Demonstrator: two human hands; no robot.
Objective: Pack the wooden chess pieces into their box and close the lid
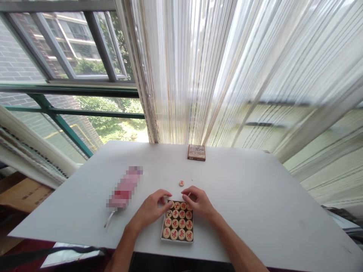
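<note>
A shallow box of round wooden xiangqi pieces sits near the table's front edge, its pieces in rows. Most show red characters; one piece in the left column has a black mark. My left hand is at the box's far left corner, thumb at the corner piece, index finger curved apart from it. At the far right corner is my right hand, fingers bent, thumb over the edge of the pieces; I see nothing held in it. A single xiangqi piece with a red mark lies beyond the box, between both hands.
The white table reaches to the curtain and window. At its far edge lies a flat printed box. A blurred pink item lies to the left. A cardboard box is beside the table.
</note>
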